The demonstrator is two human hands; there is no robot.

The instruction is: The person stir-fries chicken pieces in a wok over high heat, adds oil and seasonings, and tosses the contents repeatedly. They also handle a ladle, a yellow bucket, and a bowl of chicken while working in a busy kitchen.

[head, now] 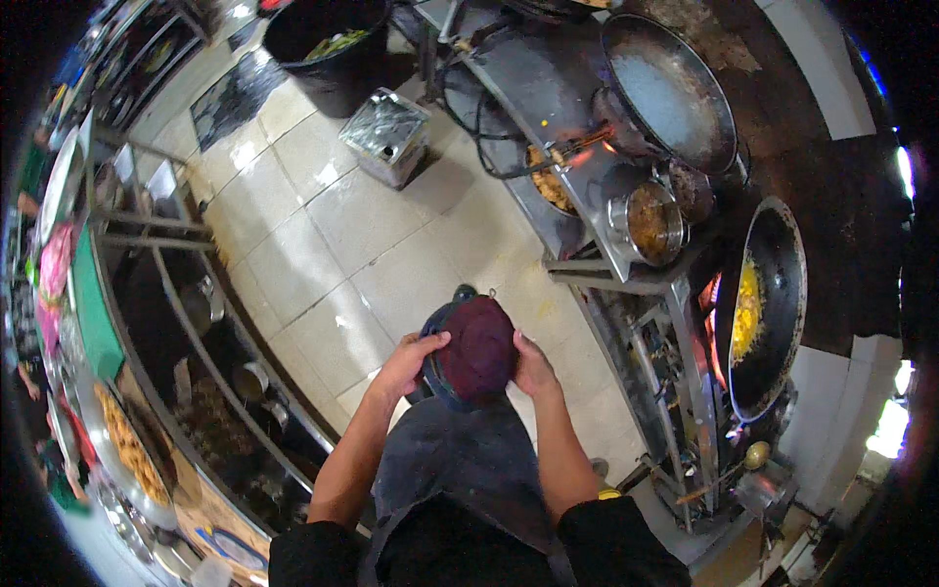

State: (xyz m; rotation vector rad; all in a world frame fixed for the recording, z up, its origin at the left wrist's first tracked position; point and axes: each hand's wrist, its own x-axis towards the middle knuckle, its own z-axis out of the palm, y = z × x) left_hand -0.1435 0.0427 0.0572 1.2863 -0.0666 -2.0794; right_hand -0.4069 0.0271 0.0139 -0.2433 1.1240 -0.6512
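Both hands hold a bundle of folded cloth [478, 352], dark maroon on top and dark blue at the left side, in front of the dark apron [455, 447]. My left hand [403, 365] grips its left edge, the thumb lying on top. My right hand [533, 363] presses against its right edge with the thumb up. To the right, a large black wok [781, 315] with yellow food in oil sits tilted in the view over a flame. A metal pot [618, 220] of brown food stands by it.
Another wok [722, 136] with cloudy liquid stands farther up the stove, near an open flame. A square tin [389, 165] and a black bin [330, 81] stand on the tiled floor. A metal shelf counter [242, 345] runs along the left, bearing a tray of fried food [136, 455].
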